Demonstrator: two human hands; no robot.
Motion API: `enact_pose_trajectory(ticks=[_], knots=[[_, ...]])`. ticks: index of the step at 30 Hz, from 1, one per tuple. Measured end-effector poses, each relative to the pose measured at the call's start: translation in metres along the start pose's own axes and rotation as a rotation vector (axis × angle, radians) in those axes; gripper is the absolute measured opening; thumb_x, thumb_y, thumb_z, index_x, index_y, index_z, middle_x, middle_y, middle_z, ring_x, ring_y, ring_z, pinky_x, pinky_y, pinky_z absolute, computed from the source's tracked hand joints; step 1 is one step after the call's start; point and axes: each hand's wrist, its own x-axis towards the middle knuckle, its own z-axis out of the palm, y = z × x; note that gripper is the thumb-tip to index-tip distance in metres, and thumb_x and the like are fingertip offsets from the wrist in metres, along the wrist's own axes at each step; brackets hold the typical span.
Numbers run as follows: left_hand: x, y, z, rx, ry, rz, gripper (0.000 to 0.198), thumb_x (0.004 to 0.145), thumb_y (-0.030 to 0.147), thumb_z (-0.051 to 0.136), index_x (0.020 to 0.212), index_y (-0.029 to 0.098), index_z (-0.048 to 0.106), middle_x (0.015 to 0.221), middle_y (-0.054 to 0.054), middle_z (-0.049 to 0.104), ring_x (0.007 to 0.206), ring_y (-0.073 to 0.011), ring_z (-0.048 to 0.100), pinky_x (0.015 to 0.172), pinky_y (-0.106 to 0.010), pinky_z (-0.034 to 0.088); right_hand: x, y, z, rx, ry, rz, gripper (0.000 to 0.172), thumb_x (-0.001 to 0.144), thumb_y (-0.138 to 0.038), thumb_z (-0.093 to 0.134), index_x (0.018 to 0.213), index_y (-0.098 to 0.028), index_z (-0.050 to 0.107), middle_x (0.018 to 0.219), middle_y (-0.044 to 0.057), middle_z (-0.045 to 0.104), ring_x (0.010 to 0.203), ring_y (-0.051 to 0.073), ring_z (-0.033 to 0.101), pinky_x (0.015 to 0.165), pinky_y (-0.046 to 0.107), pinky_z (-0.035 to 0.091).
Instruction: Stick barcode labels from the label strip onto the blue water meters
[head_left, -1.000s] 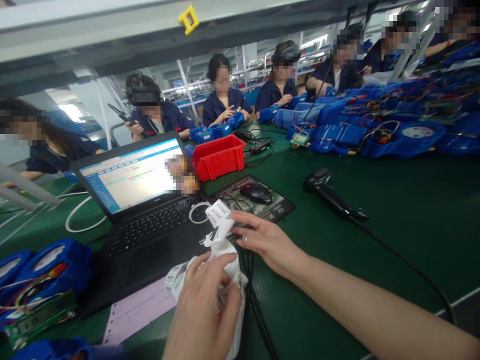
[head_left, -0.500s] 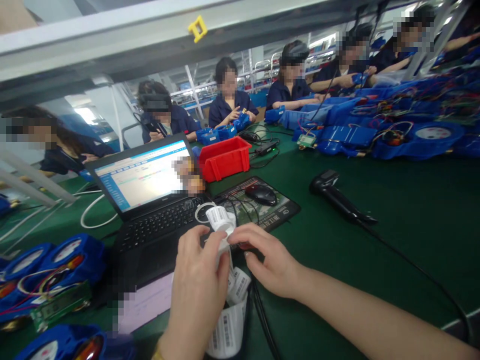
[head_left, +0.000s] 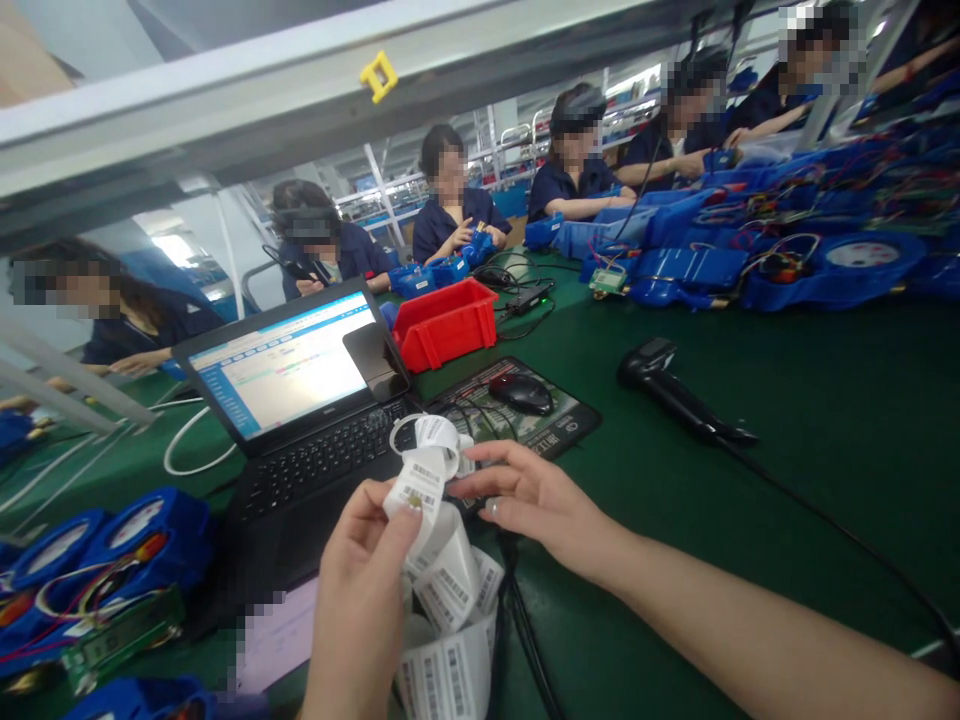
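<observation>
My left hand pinches a white strip of barcode labels between thumb and fingers. The strip curls over at its far end and hangs in loops down to the bottom of the view. My right hand is beside the curled end, its fingers stretched and its thumb apart from them. Its fingertips are close to the strip; whether they touch it I cannot tell. Behind the strip stands an open black laptop with a lit screen. A pink sheet of paper lies left of my left hand.
A black mouse rests on a patterned mat, with a red bin behind it. To the right lies a corded barcode scanner. Blue meter housings with wires sit left and back right. Several co-workers sit across the table.
My left hand has moved slightly left and down, drawing the label strip out so more barcodes show. My right hand's fingers have spread a little beside the curl.
</observation>
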Motion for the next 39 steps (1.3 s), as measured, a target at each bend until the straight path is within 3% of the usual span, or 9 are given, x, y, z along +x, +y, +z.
enact_pose_trajectory(ticks=[8,13,18,20,23,29,32,35,39], knots=[[-0.003,-0.006,-0.001,-0.004,-0.051,-0.052,0.032,0.071,0.036,0.073,0.083,0.017,0.05,0.071,0.001,0.06,0.054,-0.0083,0.05,0.052,-0.017,0.039,-0.001,-0.008,0.0,0.115,-0.051,-0.091,0.05,0.076,-0.035,0.075,0.117,-0.02,0.05,0.122,0.011,0.054,0.111,0.022,0.052,0.097,0.039,0.039],[-0.008,0.0,0.004,0.126,-0.067,-0.057,0.046,0.07,0.038,0.073,0.107,0.016,0.056,0.089,-0.005,0.065,0.075,-0.0159,0.062,0.065,-0.021,0.048,-0.002,-0.007,0.0,0.101,-0.053,-0.096,0.047,0.077,-0.035,0.074,0.115,-0.019,0.052,0.112,0.009,0.057,0.104,0.021,0.055,0.092,0.035,0.043],[-0.013,0.002,0.007,0.253,-0.001,0.044,0.023,0.072,0.034,0.067,0.087,0.016,0.062,0.112,-0.008,0.062,0.104,-0.0236,0.059,0.09,-0.03,0.045,-0.002,-0.003,-0.002,0.113,-0.041,-0.073,0.048,0.077,-0.034,0.075,0.116,-0.019,0.051,0.104,0.007,0.058,0.097,0.018,0.056,0.086,0.03,0.045],[-0.014,0.002,0.006,0.353,-0.083,0.147,0.013,0.073,0.03,0.063,0.075,0.017,0.06,0.128,-0.008,0.052,0.121,-0.0268,0.048,0.103,-0.036,0.036,-0.003,-0.002,-0.001,0.14,-0.054,-0.062,0.055,0.077,-0.036,0.076,0.12,-0.019,0.047,0.107,0.009,0.057,0.099,0.019,0.056,0.085,0.03,0.045],[-0.017,0.003,0.005,0.535,-0.199,0.248,0.008,0.076,0.024,0.056,0.069,0.019,0.057,0.141,-0.005,0.038,0.131,-0.0263,0.036,0.107,-0.04,0.03,-0.003,-0.003,0.0,0.153,-0.051,-0.059,0.058,0.076,-0.038,0.076,0.121,-0.019,0.046,0.107,0.009,0.058,0.099,0.019,0.055,0.082,0.03,0.045],[-0.022,0.008,0.011,0.73,-0.312,0.303,0.011,0.078,0.018,0.048,0.07,0.02,0.055,0.145,-0.003,0.032,0.131,-0.0234,0.035,0.102,-0.036,0.035,0.0,-0.002,-0.001,0.145,0.031,-0.13,0.045,0.074,-0.028,0.077,0.11,-0.019,0.051,0.092,0.004,0.061,0.081,0.014,0.056,0.071,0.023,0.045],[-0.021,0.009,0.013,0.692,-0.314,0.289,0.013,0.076,0.017,0.049,0.084,0.021,0.058,0.141,-0.004,0.038,0.129,-0.0235,0.038,0.104,-0.036,0.034,-0.001,-0.003,0.0,0.099,0.061,-0.151,0.041,0.073,-0.021,0.073,0.107,-0.02,0.051,0.088,0.002,0.06,0.075,0.013,0.055,0.068,0.023,0.045],[-0.016,0.005,0.012,0.538,-0.204,0.18,0.017,0.08,0.031,0.055,0.091,0.019,0.058,0.124,-0.008,0.055,0.113,-0.025,0.052,0.094,-0.036,0.041,-0.004,-0.006,0.005,-0.032,0.044,-0.146,0.036,0.073,-0.016,0.065,0.107,-0.019,0.052,0.089,0.002,0.061,0.077,0.014,0.055,0.064,0.022,0.042],[-0.008,-0.002,0.01,0.479,-0.05,0.105,0.025,0.079,0.04,0.058,0.07,0.017,0.055,0.114,-0.008,0.061,0.094,-0.023,0.059,0.079,-0.032,0.045,-0.008,-0.007,0.009,-0.214,0.075,-0.132,0.032,0.076,-0.016,0.058,0.107,-0.018,0.053,0.092,0.004,0.062,0.078,0.014,0.056,0.058,0.021,0.039]])
